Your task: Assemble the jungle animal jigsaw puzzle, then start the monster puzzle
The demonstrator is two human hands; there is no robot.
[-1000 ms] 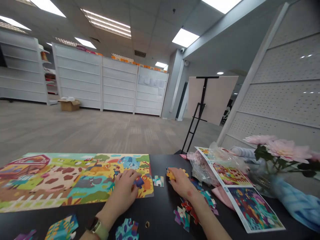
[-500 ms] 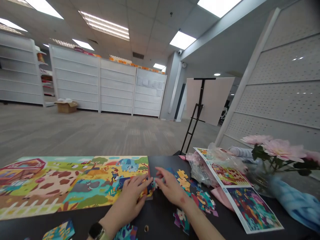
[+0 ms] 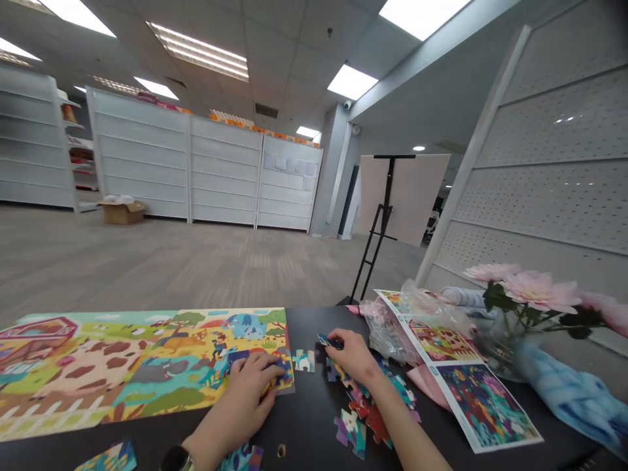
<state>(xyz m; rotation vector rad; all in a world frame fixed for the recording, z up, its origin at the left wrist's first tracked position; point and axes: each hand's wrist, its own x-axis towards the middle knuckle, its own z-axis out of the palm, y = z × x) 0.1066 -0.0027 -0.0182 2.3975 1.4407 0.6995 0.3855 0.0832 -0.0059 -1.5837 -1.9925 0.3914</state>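
Observation:
My left hand (image 3: pixel 254 383) lies over the right edge of a yellow animal puzzle (image 3: pixel 193 340), fingers spread and resting on dark blue puzzle pieces (image 3: pixel 239 357), which it partly hides. Between the thumb and fingers of my right hand (image 3: pixel 354 356) is a dark blue puzzle piece (image 3: pixel 330 341), held just above the black table. A teal and cream puzzle piece (image 3: pixel 303 360) lies between my hands, by the puzzle's edge. Under and beside my right hand are several loose pieces, among them a red piece (image 3: pixel 377 425) and a purple and white one (image 3: pixel 351 432).
A cow puzzle (image 3: pixel 93 366) lies at the left. More loose pieces (image 3: pixel 110 456) are near the front edge. At the right are a printed picture sheet (image 3: pixel 490 405), clear plastic wrapping (image 3: pixel 392 333), pink flowers (image 3: pixel 544 291) in a glass vase and a blue cloth (image 3: pixel 574 386).
My right hand has moved right, away from the puzzle's edge, and now holds a dark blue piece. The teal and cream piece is now uncovered. My left hand stays on the puzzle.

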